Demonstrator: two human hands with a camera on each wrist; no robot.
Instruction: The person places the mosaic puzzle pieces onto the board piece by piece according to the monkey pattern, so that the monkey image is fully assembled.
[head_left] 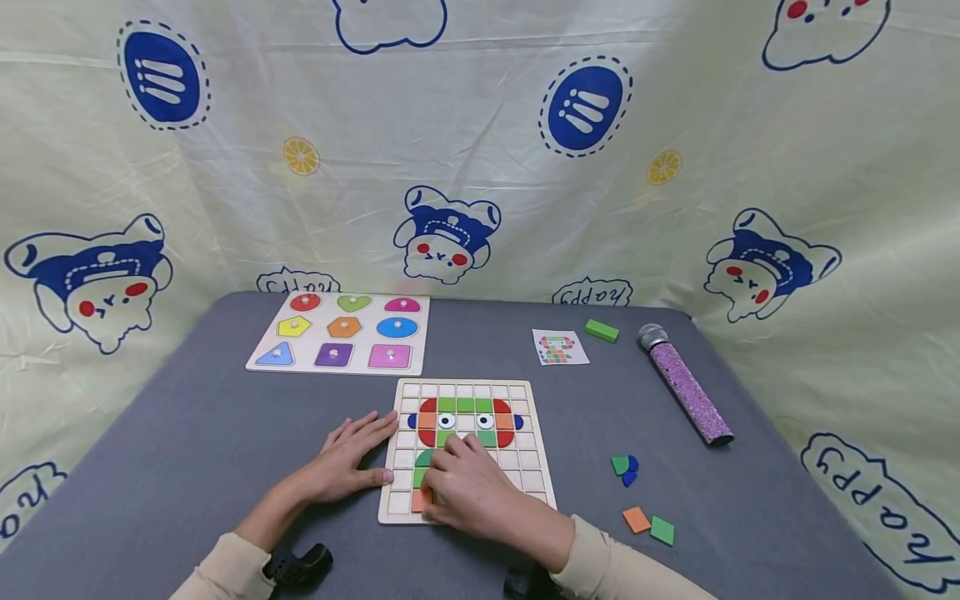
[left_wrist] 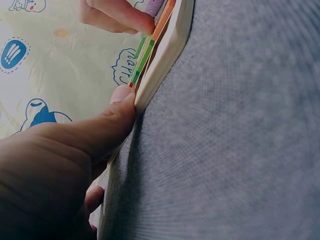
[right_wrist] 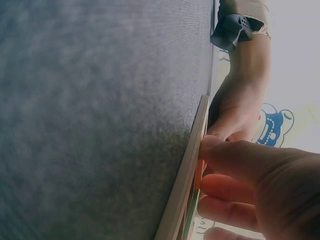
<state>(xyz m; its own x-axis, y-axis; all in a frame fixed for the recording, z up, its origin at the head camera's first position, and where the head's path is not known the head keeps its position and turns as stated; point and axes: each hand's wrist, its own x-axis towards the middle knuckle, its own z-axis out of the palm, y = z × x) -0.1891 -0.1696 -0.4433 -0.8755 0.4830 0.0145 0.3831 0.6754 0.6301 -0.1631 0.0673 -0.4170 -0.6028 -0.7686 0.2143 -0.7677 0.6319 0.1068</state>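
A white gridded puzzle board (head_left: 538, 467) with a pale wooden rim lies on the table, bearing red, green, orange and blue tiles and two eye tiles. My left hand (head_left: 348, 462) rests at its left side, fingers extended and touching the edge; the left wrist view shows the thumb (left_wrist: 122, 102) against the rim. My right hand (head_left: 476, 492) is over the lower part of the board, fingers bent, with thumb and fingertips at an orange square tile (head_left: 420, 501) near the bottom left. In the right wrist view the thumb (right_wrist: 225, 152) meets this tile by the rim; the hand hides nearby cells.
Right of the board lie small green and blue pieces (head_left: 620, 465), an orange square (head_left: 637, 521) and a green square (head_left: 662, 531). Farther back are a shape board (head_left: 360, 350), a pattern card (head_left: 570, 350), a green block (head_left: 602, 331) and a purple glittery microphone (head_left: 690, 392).
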